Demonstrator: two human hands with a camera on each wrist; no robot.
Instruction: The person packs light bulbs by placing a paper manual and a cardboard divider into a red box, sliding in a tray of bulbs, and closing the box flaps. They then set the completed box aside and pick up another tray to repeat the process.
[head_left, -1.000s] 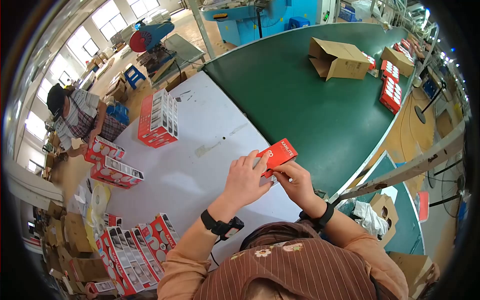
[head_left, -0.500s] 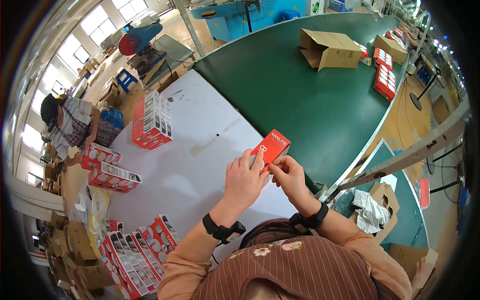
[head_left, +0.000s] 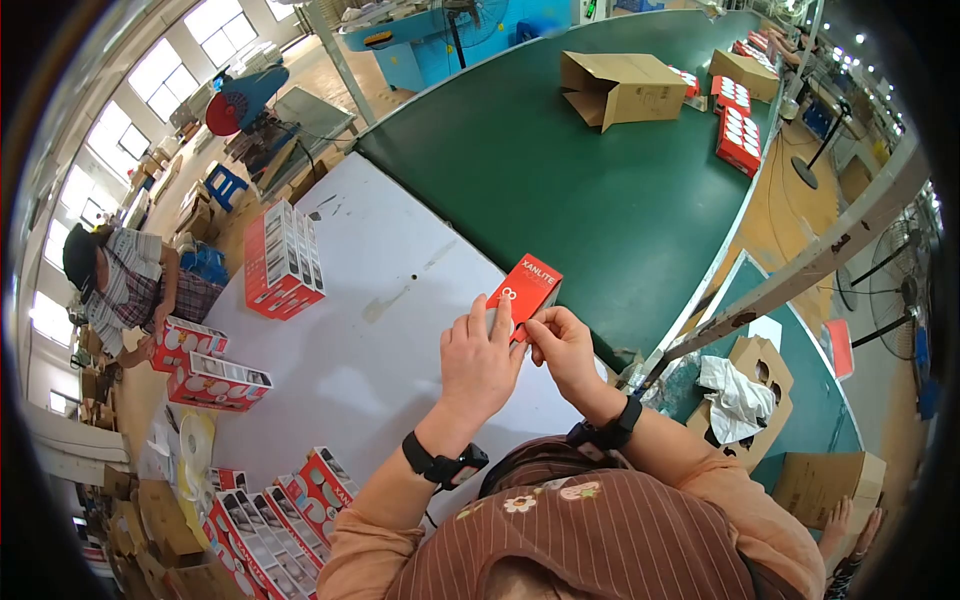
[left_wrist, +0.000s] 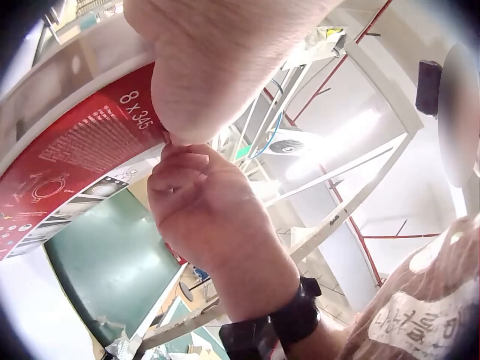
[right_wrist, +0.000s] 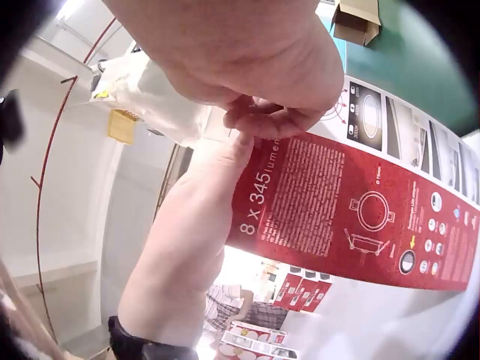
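A red XANLITE box [head_left: 535, 278] lies on the white table near its seam with the green surface. My left hand [head_left: 474, 360] rests across the box with fairly straight fingers, its thumb at the near end. My right hand [head_left: 566, 350] pinches the near end edge of the box between thumb and bent fingers. In the right wrist view, the left thumb [right_wrist: 236, 146] meets the right fingertips at the box corner. The printed side [right_wrist: 330, 202] there shows "8 x 345". What lies under the fingertips is hidden.
Red boxes [head_left: 285, 262] stand at the table's far left, with more [head_left: 270, 535] at the near left. A person [head_left: 135, 285] handles boxes at the left. An open carton [head_left: 630, 90] lies on the green surface [head_left: 500, 170]. A metal rail [head_left: 780, 290] runs along the right.
The left hand has slid slightly toward the near end of the box. The right hand stays pinching there. The head view has shifted, and another person's hands appear at the lower right carton.
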